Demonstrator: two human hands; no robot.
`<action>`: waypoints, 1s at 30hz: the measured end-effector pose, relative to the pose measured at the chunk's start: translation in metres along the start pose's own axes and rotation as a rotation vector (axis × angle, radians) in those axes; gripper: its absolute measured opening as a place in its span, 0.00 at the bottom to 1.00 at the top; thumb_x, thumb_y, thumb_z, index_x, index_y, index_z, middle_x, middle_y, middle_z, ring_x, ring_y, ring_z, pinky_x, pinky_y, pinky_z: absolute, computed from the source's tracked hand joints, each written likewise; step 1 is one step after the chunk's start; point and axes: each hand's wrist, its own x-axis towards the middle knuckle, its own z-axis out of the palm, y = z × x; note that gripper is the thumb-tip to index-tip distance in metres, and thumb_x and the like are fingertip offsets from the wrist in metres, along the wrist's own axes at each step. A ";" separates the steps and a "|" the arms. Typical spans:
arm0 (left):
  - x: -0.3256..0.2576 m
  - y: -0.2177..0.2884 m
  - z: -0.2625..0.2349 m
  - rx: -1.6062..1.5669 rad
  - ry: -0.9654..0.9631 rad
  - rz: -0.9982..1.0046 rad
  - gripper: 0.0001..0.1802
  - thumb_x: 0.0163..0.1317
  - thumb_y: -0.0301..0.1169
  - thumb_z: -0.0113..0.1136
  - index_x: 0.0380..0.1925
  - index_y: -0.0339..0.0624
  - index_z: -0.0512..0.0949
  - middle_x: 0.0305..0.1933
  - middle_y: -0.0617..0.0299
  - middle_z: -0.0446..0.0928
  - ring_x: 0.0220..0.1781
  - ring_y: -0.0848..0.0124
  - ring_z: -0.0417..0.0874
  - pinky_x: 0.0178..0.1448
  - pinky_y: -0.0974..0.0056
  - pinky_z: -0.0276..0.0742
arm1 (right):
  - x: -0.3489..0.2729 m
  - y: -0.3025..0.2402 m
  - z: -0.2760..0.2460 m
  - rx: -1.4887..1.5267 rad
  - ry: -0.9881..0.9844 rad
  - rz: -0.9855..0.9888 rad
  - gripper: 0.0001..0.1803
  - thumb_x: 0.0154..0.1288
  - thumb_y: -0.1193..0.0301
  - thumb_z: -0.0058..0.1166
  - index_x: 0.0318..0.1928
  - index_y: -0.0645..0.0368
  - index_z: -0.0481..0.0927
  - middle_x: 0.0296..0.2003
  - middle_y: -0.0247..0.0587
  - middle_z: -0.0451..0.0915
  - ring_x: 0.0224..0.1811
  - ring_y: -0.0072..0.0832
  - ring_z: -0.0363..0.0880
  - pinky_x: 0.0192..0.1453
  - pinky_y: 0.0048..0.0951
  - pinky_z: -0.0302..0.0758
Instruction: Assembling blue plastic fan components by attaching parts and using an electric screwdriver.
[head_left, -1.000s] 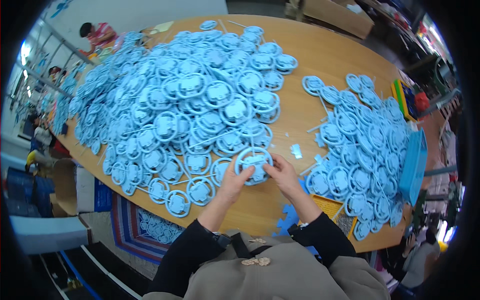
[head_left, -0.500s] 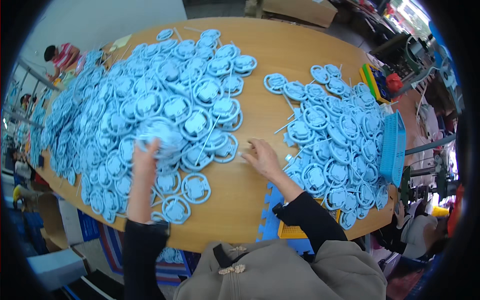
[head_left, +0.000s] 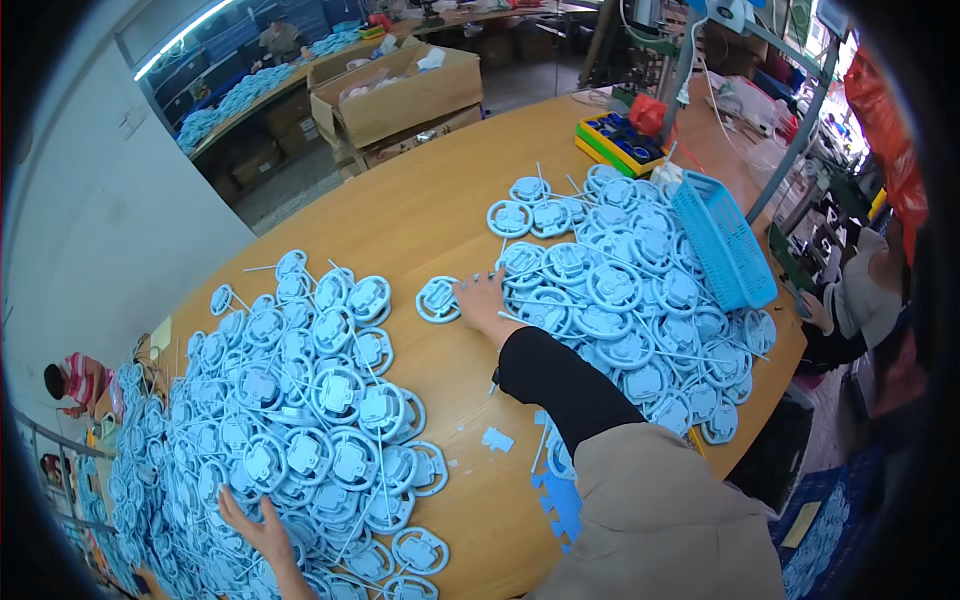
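Note:
Light blue plastic parts shaped like small steering wheels, many with thin sticks, make up a large heap (head_left: 335,395) on the left and a smaller heap (head_left: 620,290) on the right. My left hand (head_left: 258,530) hovers over the near part of the left heap, open and holding nothing, thumb and fingers apart. Reaching forward, my right hand (head_left: 483,303) is at the left edge of the right heap, its fingers spread. A single blue wheel part (head_left: 438,300) is right beside those fingers, its rim seemingly touched by them.
A blue plastic basket (head_left: 725,245) leans against the right heap. Behind it is a yellow-green tray (head_left: 620,142) with dark parts. Small blue scraps (head_left: 497,439) lie on the wooden table (head_left: 400,215). A cardboard box (head_left: 410,95) stands beyond. Other people sit at far left and right.
The view has swung to the right. My left hand, which carried a blurred wheel part, is now empty over the left heap. My right hand has reached forward to the right heap.

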 end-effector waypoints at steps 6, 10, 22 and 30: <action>-0.029 0.111 0.006 -0.262 -0.156 0.289 0.32 0.54 0.20 0.58 0.61 0.35 0.65 0.67 0.44 0.59 0.70 0.49 0.59 0.71 0.53 0.52 | -0.073 -0.009 -0.041 0.087 -0.284 -0.323 0.15 0.57 0.72 0.51 0.46 0.48 0.78 0.42 0.41 0.79 0.52 0.42 0.75 0.58 0.59 0.60; -0.075 0.185 0.026 -0.466 -0.499 0.501 0.34 0.49 0.25 0.65 0.59 0.37 0.67 0.65 0.42 0.63 0.68 0.46 0.62 0.69 0.51 0.58 | -0.145 -0.002 -0.085 0.229 -0.277 -0.604 0.19 0.52 0.73 0.55 0.47 0.48 0.77 0.45 0.37 0.76 0.52 0.38 0.74 0.58 0.51 0.62; -0.202 0.240 0.099 -0.193 -0.723 0.477 0.47 0.43 0.41 0.70 0.64 0.43 0.61 0.55 0.49 0.68 0.55 0.50 0.70 0.53 0.49 0.69 | -0.191 0.035 -0.116 0.173 -0.097 -0.684 0.20 0.48 0.68 0.61 0.46 0.50 0.80 0.54 0.38 0.73 0.63 0.40 0.65 0.65 0.62 0.55; -0.213 0.154 0.030 -0.531 -0.837 0.215 0.45 0.44 0.41 0.69 0.64 0.39 0.63 0.58 0.50 0.67 0.59 0.56 0.68 0.58 0.58 0.68 | -0.213 0.025 -0.144 0.396 -0.098 -0.509 0.18 0.51 0.70 0.60 0.45 0.52 0.80 0.49 0.40 0.77 0.56 0.42 0.71 0.58 0.47 0.69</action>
